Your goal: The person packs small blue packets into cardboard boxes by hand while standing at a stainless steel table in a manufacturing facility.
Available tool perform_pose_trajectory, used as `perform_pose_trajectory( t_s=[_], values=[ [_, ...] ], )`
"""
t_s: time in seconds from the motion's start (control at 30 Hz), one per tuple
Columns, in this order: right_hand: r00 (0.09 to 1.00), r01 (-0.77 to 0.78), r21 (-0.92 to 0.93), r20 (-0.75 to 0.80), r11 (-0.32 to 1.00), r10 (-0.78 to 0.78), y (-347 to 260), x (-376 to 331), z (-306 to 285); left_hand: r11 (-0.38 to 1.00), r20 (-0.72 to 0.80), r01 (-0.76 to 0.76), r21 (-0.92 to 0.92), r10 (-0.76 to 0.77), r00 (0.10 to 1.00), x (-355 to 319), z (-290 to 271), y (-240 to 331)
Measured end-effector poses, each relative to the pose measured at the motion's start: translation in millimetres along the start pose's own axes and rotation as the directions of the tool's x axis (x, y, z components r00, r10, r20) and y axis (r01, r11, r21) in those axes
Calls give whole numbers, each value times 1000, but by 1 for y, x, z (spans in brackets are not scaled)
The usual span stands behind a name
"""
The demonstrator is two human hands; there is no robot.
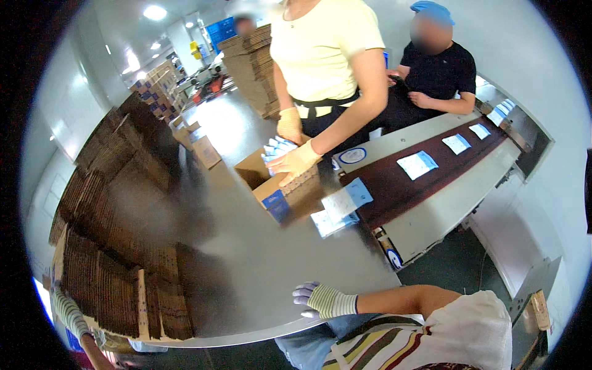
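Right hand [322, 300]: striped work glove, lying on the near edge of the steel table [259, 246], fingers loosely extended, holding nothing. Left hand [69, 314]: gloved, at the lower left rim, touching the stack of flattened cardboard cartons [117, 277]; grip could not be told. Open carton [280, 188]: stood mid-table, well apart from both hands, a co-worker's gloved hand [296, 161] resting on it. White-and-blue sachets [345, 200]: lay just beside the carton and along the conveyor belt [431, 176].
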State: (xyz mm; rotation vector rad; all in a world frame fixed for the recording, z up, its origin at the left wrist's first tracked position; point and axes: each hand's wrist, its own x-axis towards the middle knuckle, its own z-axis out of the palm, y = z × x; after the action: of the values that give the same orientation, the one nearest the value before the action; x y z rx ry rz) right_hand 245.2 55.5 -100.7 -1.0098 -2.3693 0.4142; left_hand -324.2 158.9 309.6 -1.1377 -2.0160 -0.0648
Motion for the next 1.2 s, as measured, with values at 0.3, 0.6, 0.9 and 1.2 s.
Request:
perform_pose_trajectory(
  t_s=[0.3,0.6,0.9,1.2],
  values=[
    [999,44,52,-3,998,-44,-21,12,-4,821,-556,-550,-153,388,735,-90,-72,41],
    [996,-87,226,50,970,78,-11,14,-4,330,-513,-829,-451,665,544,-277,-166,189],
    [831,32,981,80,-190,550,41,67,-6,-567,265,131,-814,-161,951,-328,-169,196],
    [843,212,925,-335,315,420,-31,102,-130,-344,427,360,-867,-140,893,-371,-97,156]
  ],
)
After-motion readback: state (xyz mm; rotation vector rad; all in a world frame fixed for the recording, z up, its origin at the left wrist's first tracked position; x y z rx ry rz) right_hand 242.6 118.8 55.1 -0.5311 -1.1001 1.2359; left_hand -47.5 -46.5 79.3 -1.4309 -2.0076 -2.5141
